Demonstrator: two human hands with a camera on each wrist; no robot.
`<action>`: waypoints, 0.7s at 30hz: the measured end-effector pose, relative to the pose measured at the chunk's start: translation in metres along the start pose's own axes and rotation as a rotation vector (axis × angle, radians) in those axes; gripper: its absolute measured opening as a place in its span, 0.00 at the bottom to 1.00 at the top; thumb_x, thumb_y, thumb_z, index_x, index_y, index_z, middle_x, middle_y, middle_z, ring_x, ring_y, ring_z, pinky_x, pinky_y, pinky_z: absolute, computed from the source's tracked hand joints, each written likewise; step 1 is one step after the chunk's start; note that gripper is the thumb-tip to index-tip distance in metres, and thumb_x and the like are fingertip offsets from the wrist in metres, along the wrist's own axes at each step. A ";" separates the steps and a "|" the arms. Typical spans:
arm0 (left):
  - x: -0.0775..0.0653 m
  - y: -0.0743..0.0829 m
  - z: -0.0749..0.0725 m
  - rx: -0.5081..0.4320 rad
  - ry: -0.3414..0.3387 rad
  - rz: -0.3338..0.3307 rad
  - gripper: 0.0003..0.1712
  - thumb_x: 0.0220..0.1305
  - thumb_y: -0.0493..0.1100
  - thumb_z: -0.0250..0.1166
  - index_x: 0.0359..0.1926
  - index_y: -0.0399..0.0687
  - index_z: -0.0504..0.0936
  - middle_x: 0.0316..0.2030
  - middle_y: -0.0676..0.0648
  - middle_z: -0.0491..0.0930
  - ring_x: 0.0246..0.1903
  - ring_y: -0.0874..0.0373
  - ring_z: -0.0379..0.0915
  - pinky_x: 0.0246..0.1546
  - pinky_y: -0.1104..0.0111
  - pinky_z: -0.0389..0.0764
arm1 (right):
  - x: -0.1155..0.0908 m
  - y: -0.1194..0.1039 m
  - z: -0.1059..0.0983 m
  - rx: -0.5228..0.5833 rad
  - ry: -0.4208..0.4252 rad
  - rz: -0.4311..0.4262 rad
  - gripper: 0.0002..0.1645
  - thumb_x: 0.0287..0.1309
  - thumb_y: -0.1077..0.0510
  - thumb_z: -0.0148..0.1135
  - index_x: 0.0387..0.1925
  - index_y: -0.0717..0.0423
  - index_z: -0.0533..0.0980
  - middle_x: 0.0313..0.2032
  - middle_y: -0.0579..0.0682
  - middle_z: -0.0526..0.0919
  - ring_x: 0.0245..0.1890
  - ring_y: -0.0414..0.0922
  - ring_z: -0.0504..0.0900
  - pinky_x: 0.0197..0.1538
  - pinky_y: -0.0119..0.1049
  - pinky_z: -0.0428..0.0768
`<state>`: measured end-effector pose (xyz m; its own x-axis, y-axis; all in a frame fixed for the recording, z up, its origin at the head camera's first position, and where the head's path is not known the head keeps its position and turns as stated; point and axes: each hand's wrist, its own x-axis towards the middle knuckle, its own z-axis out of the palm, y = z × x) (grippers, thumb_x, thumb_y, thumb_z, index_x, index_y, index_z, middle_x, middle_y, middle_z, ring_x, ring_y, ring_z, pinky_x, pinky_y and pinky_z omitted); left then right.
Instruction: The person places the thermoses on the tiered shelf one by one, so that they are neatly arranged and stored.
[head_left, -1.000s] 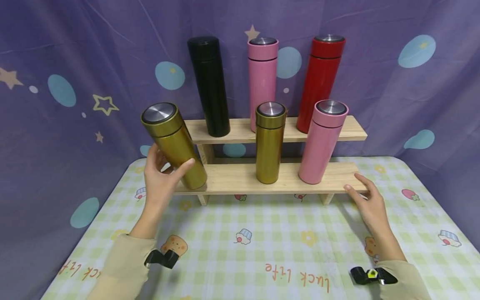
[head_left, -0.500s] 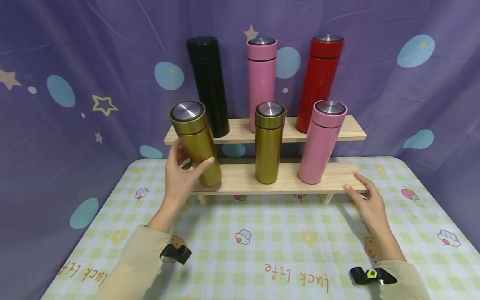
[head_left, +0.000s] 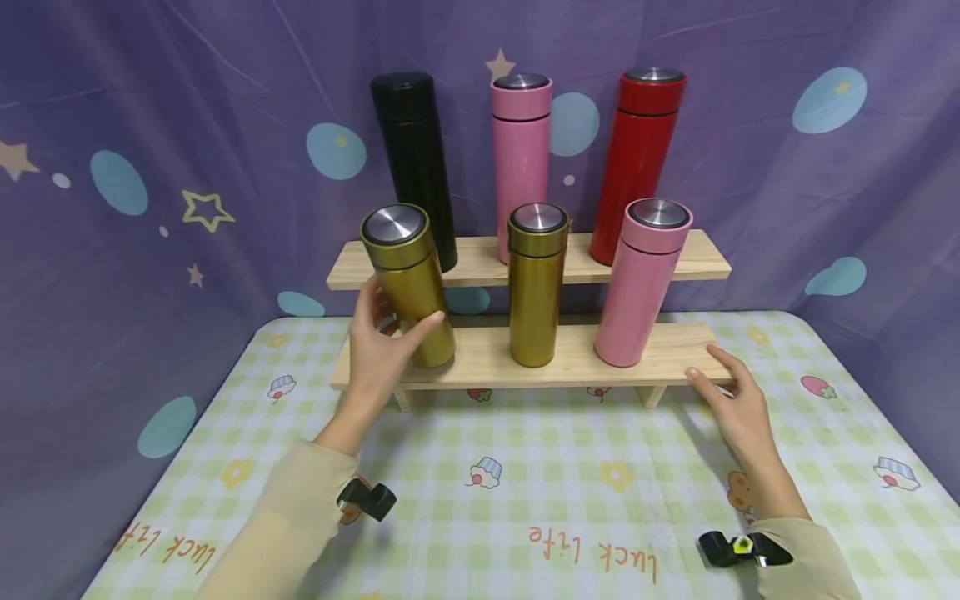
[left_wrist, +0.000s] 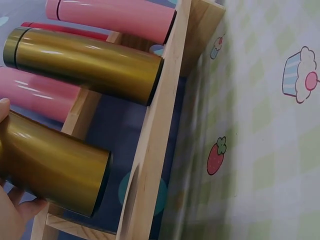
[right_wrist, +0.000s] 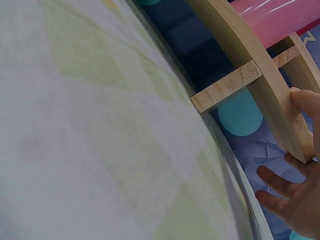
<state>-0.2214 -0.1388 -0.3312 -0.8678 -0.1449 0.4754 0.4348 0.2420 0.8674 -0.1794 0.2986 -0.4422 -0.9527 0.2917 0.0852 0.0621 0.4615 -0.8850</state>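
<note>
My left hand [head_left: 378,350] grips a gold thermos bottle [head_left: 412,296], tilted, with its steel-topped lid up. In the left wrist view a gap shows between the base of this gold bottle [left_wrist: 60,167] and the lower board. On that lower board of the wooden two-tier shelf [head_left: 480,379] stand a second gold thermos [head_left: 537,300] and a pink thermos [head_left: 637,300]. My right hand [head_left: 742,408] holds the lower board's right end between thumb and fingers. In the right wrist view the thumb [right_wrist: 302,100] rests against the board's edge.
On the upper board [head_left: 468,258] stand a black thermos [head_left: 412,158], another pink thermos [head_left: 520,158] and a red thermos [head_left: 641,158]. A green checked cloth [head_left: 555,467] covers the table. Behind hangs a purple curtain [head_left: 247,108].
My left hand has carried the gold thermos to the right, from the lower board's left end to a place left of the second gold thermos. My right hand stays put.
</note>
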 end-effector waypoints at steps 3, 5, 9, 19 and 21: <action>0.001 0.002 0.004 -0.003 -0.017 -0.021 0.47 0.52 0.39 0.78 0.71 0.46 0.64 0.59 0.41 0.73 0.55 0.50 0.72 0.54 0.55 0.73 | 0.000 0.000 0.000 0.006 -0.003 0.000 0.44 0.66 0.37 0.57 0.77 0.45 0.56 0.73 0.60 0.57 0.61 0.59 0.68 0.51 0.41 0.71; 0.000 0.008 0.006 0.001 -0.034 -0.034 0.46 0.53 0.37 0.77 0.71 0.44 0.63 0.60 0.39 0.72 0.55 0.48 0.71 0.55 0.54 0.73 | 0.000 0.000 0.000 0.011 -0.004 -0.001 0.44 0.66 0.37 0.57 0.77 0.45 0.56 0.73 0.61 0.57 0.62 0.60 0.67 0.52 0.43 0.70; -0.003 0.023 0.009 0.015 -0.063 -0.044 0.46 0.54 0.35 0.75 0.71 0.40 0.63 0.61 0.36 0.71 0.55 0.45 0.72 0.55 0.53 0.74 | 0.001 0.001 0.000 0.015 -0.003 0.001 0.44 0.66 0.37 0.58 0.77 0.45 0.56 0.73 0.61 0.57 0.63 0.61 0.67 0.51 0.43 0.71; -0.004 0.026 0.013 0.021 -0.091 -0.056 0.45 0.54 0.36 0.75 0.70 0.40 0.64 0.60 0.36 0.71 0.54 0.45 0.71 0.55 0.53 0.73 | 0.001 0.001 -0.001 0.017 -0.002 -0.008 0.44 0.66 0.37 0.58 0.76 0.48 0.56 0.73 0.62 0.56 0.63 0.62 0.67 0.49 0.37 0.71; -0.004 0.025 0.013 0.029 -0.092 -0.065 0.45 0.54 0.36 0.75 0.70 0.40 0.64 0.60 0.36 0.71 0.55 0.44 0.70 0.56 0.53 0.73 | 0.001 0.002 -0.001 0.019 -0.002 -0.006 0.45 0.66 0.37 0.58 0.76 0.48 0.56 0.73 0.62 0.56 0.63 0.62 0.67 0.49 0.36 0.71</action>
<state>-0.2098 -0.1195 -0.3134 -0.9128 -0.0727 0.4019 0.3711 0.2630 0.8905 -0.1804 0.3003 -0.4431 -0.9538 0.2869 0.0894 0.0508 0.4470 -0.8931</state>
